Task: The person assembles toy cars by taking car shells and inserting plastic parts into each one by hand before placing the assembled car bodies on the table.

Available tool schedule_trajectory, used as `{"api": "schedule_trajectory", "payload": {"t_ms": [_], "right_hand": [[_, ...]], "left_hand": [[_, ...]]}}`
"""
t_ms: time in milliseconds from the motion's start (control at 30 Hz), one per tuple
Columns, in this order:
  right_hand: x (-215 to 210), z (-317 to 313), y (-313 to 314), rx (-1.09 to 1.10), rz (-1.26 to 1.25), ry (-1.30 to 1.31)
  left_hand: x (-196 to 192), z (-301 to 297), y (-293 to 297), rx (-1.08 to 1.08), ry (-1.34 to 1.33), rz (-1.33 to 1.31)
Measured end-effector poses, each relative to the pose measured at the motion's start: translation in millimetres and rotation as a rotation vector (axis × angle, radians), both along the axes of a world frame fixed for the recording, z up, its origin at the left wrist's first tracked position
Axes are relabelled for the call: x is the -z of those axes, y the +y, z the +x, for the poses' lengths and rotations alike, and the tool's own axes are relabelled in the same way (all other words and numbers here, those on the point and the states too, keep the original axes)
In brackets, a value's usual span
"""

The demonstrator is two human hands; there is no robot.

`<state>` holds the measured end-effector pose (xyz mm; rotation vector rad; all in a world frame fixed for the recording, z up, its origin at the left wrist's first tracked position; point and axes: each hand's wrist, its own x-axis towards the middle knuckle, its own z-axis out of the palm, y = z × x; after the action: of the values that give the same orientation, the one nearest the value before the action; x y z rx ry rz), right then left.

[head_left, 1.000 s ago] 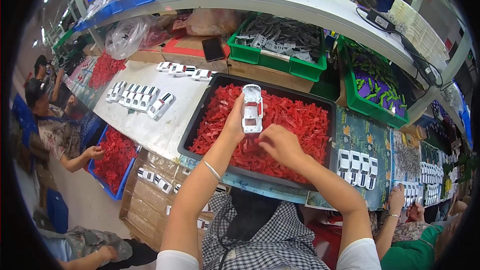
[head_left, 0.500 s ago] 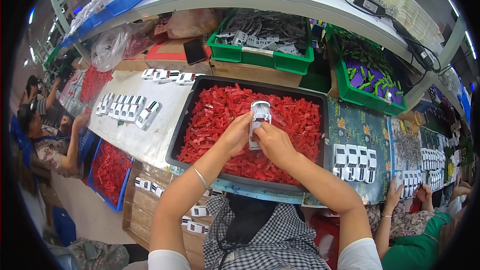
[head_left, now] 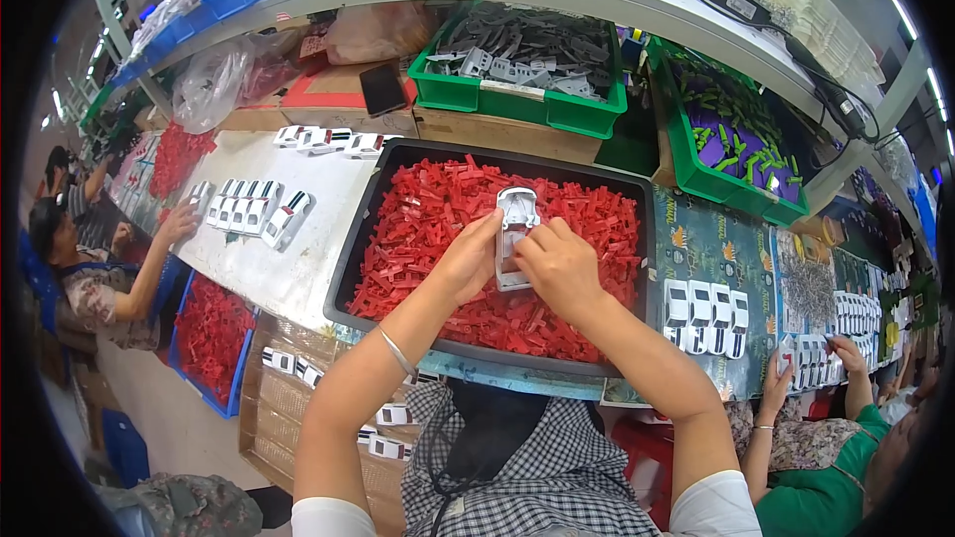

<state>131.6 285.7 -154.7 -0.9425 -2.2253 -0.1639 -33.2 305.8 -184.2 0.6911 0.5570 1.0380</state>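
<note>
Over the black tray [head_left: 350,283] of small red plastic parts [head_left: 418,229], my left hand [head_left: 472,257] grips a white toy car body [head_left: 516,207] by its left side. The shell is held with its hollow inside facing up, and red shows within it. My right hand [head_left: 563,267] is closed, its bunched fingertips at the right side of the hollow; whatever they pinch is hidden. Finished-looking white toy cars [head_left: 704,318] stand in a row to the right of the tray.
More toy cars [head_left: 244,207] stand on the white board at left. Behind the tray are a green bin [head_left: 517,107] of grey parts, a green bin [head_left: 731,194] of green and purple parts, and a phone [head_left: 383,89]. Co-workers' hands [head_left: 179,223] reach in from both sides.
My right hand has shifted slightly right and up, uncovering red inside the car body. At left, a co-worker's hand has reached onto the board toward the toy cars.
</note>
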Motion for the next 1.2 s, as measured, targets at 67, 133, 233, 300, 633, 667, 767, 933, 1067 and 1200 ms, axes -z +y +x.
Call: {"api": "schedule_trajectory", "payload": {"t_ms": [67, 133, 233, 300, 633, 667, 767, 933, 1067, 1200], "right_hand": [[-1, -3, -2, 0.016, 0.029, -0.048], [-2, -2, -6, -0.019, -0.062, -0.066], [-3, 1, -4, -0.057, -0.118, -0.072], [-5, 4, -3, -0.079, -0.13, -0.068], [-10, 11, 2, -0.121, -0.127, -0.059], [-11, 11, 2, -0.112, -0.121, -0.051], [-9, 12, 0, -0.091, -0.109, -0.099], [-11, 14, 8, -0.009, 0.016, 0.131], [-8, 9, 12, 0.015, 0.038, 0.157], [-2, 4, 10, -0.021, -0.015, 0.21]], "left_hand": [[-2, 2, -1, -0.002, -0.009, -0.009], [-2, 2, -2, -0.006, -0.017, -0.02], [-1, 0, -2, 0.006, -0.014, -0.027], [1, -1, -1, 0.022, -0.018, 0.003], [-13, 4, -5, -0.009, -0.023, -0.052], [-13, 3, -5, -0.014, -0.027, -0.055], [-8, 3, -1, -0.021, -0.024, -0.051], [-9, 4, -1, -0.01, -0.007, -0.038], [-13, 5, -7, -0.008, 0.054, -0.027], [-4, 6, -6, 0.005, 0.002, 0.006]]}}
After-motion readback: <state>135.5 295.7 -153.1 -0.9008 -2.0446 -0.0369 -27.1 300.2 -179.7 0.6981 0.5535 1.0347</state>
